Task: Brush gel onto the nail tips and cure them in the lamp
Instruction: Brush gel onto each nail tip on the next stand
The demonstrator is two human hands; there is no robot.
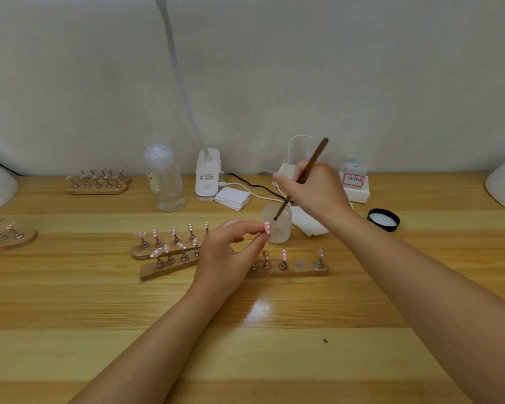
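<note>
Wooden holder strips [289, 271] of pink nail tips crowd the table [245, 345] by the frosted jar [279, 225]. The right hand [318, 191] grips the brush [312, 161], slanting down-left into the jar. The left hand [228, 252] pinches one dotted nail tip [267, 228], upright, touching the jar.

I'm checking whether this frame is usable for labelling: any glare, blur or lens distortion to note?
Head view: a bright glare patch on the table in front of the left hand; wide-angle bending bows the table's far edge; the nail tips on the far holder look soft; the right hand with the brush is fairly sharp.
</note>
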